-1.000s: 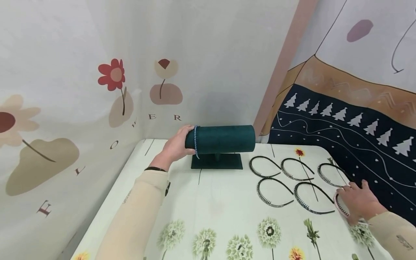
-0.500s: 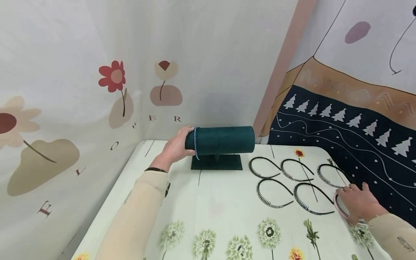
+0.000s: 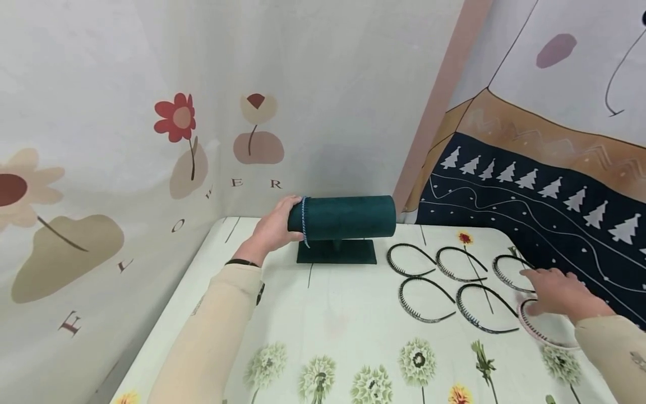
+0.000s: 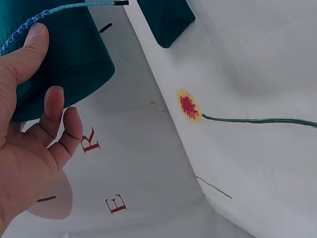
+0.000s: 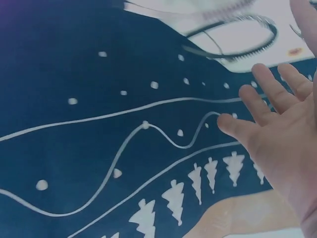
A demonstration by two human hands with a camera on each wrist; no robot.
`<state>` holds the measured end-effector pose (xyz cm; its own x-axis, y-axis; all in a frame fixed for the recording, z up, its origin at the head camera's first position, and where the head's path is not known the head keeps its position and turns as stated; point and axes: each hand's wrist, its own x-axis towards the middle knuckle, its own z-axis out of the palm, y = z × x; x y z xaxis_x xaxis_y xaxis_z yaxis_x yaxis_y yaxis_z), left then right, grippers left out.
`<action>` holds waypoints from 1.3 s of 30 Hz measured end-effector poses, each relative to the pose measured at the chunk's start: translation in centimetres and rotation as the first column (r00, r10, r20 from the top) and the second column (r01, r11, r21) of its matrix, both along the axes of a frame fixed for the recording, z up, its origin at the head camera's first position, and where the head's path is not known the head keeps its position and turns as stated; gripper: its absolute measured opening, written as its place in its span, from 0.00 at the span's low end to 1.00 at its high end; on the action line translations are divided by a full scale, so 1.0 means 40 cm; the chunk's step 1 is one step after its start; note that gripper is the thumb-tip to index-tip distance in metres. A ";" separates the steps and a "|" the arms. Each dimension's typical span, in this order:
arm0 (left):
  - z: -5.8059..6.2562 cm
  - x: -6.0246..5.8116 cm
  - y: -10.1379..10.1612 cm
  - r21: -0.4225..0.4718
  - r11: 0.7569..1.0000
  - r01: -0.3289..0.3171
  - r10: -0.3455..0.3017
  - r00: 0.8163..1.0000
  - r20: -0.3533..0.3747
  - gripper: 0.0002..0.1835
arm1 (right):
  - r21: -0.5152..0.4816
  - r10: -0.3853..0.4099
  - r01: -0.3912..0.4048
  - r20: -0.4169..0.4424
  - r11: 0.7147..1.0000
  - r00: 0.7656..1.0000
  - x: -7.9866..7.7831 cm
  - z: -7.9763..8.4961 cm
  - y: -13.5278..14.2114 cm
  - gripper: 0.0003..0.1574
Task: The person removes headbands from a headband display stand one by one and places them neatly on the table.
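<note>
In the head view my left hand [image 3: 272,229] grips the left end of a dark green velvet headband stand [image 3: 350,217], a horizontal roll on a flat base. Over that end hangs a braided blue headband [image 3: 304,219]. In the left wrist view the thumb lies against the blue headband [image 4: 64,8], while two fingers curl beside the roll's end. My right hand [image 3: 565,293], its fingers spread and holding nothing in the right wrist view, hovers over a pink headband [image 3: 527,324] and covers part of it.
Several dark toothed headbands [image 3: 426,321] lie in two rows on the flowered white tablecloth [image 3: 333,314], right of the stand. A pale printed curtain [image 3: 323,112] stands behind, and a dark blue cloth with white trees [image 3: 535,210] borders the table's right side.
My right hand has lifted off the pink headband and moved slightly up and right, leaving more of that headband visible. The left hand and the stand stay where they were.
</note>
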<state>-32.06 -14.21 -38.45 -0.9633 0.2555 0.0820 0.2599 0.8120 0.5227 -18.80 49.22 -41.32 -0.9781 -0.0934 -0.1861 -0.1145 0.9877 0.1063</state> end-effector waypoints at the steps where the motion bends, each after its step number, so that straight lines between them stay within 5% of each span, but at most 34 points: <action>1: 0.001 0.000 0.000 0.000 1.000 0.001 -0.001 1.000 -0.002 0.55 | -0.029 -0.008 0.007 -0.003 1.000 1.000 -0.009 0.010 -0.006 0.62; 12: 0.007 0.007 0.003 0.002 1.000 -0.009 0.009 1.000 0.014 0.55 | -0.206 -0.077 0.074 -0.007 0.976 0.997 -0.102 0.065 -0.118 0.81; 25: 0.007 0.010 0.005 -0.004 1.000 -0.017 0.017 1.000 0.002 0.54 | -0.422 0.030 -0.042 -0.035 0.906 0.999 -0.200 0.098 -0.312 0.76; 39: 0.004 0.006 0.005 -0.002 1.000 -0.016 0.016 1.000 0.007 0.55 | -0.461 0.060 -0.105 -0.111 0.881 0.992 -0.233 0.125 -0.395 0.74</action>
<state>-31.82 -14.00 -38.29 -0.9678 0.2404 0.0742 0.2431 0.8171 0.5228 -28.13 33.41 -36.32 -0.9736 -0.2280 -0.0119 -0.2097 0.9136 -0.3485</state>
